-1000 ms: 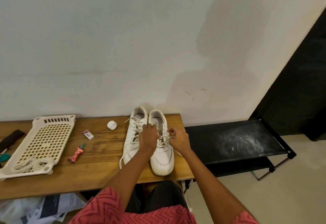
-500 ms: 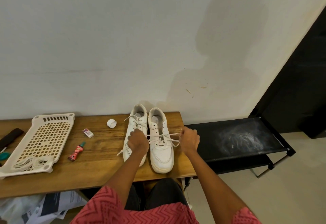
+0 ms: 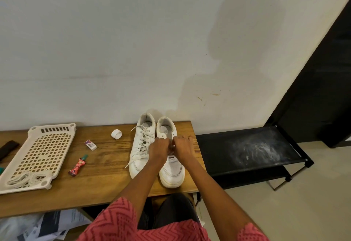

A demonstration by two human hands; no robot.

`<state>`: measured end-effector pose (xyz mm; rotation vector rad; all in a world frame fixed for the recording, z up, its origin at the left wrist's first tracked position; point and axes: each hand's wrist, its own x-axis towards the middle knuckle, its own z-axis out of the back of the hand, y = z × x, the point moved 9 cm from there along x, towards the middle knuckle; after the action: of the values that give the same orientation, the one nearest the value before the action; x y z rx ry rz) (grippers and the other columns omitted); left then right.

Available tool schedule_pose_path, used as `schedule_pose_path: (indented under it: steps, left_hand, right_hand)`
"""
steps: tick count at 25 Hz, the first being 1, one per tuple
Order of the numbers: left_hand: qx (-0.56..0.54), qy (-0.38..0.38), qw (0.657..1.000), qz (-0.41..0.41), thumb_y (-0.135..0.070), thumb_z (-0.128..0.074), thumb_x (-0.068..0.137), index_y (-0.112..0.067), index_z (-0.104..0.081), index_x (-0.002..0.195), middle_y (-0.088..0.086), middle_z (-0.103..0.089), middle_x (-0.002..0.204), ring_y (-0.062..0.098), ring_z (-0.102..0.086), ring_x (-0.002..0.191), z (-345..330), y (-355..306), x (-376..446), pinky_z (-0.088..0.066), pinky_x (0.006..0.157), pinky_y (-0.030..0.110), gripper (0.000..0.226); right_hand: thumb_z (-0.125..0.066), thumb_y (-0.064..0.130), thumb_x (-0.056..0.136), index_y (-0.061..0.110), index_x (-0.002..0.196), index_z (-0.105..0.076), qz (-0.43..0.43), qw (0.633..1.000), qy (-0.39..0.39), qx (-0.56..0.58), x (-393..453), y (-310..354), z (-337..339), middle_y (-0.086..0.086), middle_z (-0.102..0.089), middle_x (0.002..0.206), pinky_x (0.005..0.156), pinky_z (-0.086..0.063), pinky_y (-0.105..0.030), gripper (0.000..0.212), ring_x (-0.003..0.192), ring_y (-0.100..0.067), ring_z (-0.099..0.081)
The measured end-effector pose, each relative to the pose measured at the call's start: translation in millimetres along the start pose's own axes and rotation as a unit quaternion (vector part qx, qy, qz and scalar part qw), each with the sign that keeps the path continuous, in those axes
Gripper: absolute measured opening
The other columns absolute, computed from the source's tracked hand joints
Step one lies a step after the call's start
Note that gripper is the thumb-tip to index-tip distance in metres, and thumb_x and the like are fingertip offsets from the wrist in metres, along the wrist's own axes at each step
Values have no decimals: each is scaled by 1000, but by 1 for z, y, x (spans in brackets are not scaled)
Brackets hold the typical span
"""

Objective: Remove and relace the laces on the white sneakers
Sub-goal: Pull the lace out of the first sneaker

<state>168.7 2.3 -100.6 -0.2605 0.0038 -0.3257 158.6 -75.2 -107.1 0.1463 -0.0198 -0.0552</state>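
Meeting over the right sneaker (image 3: 171, 172), my left hand (image 3: 158, 150) and right hand (image 3: 183, 148) both pinch its lace (image 3: 171, 153).

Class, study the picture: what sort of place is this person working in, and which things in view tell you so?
Probably a room in a home, perhaps by an entryway. A wooden table stands against a plain white wall, a low black shoe rack sits beside it, and household odds lie about, like a white plastic basket tray.

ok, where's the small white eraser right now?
Head view: the eraser lies on the wooden table, left of the sneakers, between the white basket tray and the roll of tape.
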Motion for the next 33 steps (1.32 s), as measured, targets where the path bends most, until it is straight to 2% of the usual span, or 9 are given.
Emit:
schedule_pose_path:
  steps: [2,5,9,13,16,18,22,28,33]
  left_hand:
    - [-31,-22,999,27,-14,-52,94,-15,-64,100,2,-68,96,16,-63,86,5,5,-3,-51,72,27,14]
    - [-120,-69,976,167,-17,-53,93,-11,-64,101,5,-67,100,23,-62,94,13,47,-9,-48,74,32,15]
    - [-133,-47,956,258,-12,-51,93,-4,-57,107,14,-63,108,28,-61,97,8,99,-19,-54,75,37,17]
    - [-59,-65,988,130,-17,-56,91,-13,-52,118,7,-55,121,23,-51,111,19,59,-8,-49,79,32,27]
    - [-69,-65,996,1,-18,-53,93,-17,-60,104,0,-63,106,17,-57,95,24,11,1,-47,70,28,13]
    - [-49,-32,998,-20,-18,-54,93,-16,-63,99,1,-66,99,16,-60,89,15,4,4,-48,69,27,11]
    - [23,5,1000,0,-16,-50,95,-15,-62,102,2,-66,99,17,-62,89,1,15,0,-48,75,26,14]
    - [-22,-11,999,-23,-29,-56,92,-15,-56,108,0,-62,106,17,-58,99,3,10,-3,-43,73,28,21]
    - [9,4,1000,-22,-14,-47,96,-13,-59,109,5,-65,105,20,-59,98,0,-7,-1,-47,76,28,18]
  right_hand:
    - [-57,21,93,17,102,-61,-22,999,-21,22,0,-8,6,-2,-64,106,101,-33,-35,11,110,-20,-53]
    - [-55,20,94,19,101,-64,-150,980,-95,86,-12,-52,19,2,-65,101,89,-38,-30,11,102,-16,-53]
    - [-52,24,96,17,107,-63,-262,956,-108,82,-34,-99,14,-1,-65,103,83,-42,-29,17,99,-16,-54]
    - [-58,17,91,18,113,-61,-130,984,-78,94,-16,-55,14,2,-60,117,93,-37,-31,23,112,-17,-49]
    - [-60,18,90,16,109,-62,-10,993,-53,101,-4,-8,13,-1,-64,113,96,-39,-31,18,111,-19,-53]
    - [-56,21,94,17,111,-58,26,999,-30,26,0,6,8,-4,-64,111,97,-38,-33,18,108,-20,-55]
    - [-56,19,94,16,112,-56,26,999,-25,-1,3,3,4,-5,-63,112,98,-36,-33,19,110,-21,-53]
    - [-56,20,93,15,101,-65,3,998,-29,56,2,-1,5,-4,-66,101,91,-40,-31,13,103,-19,-54]
    - [-57,18,93,16,100,-66,-18,996,-24,81,-2,-4,-2,-4,-67,101,92,-44,-31,11,103,-20,-54]
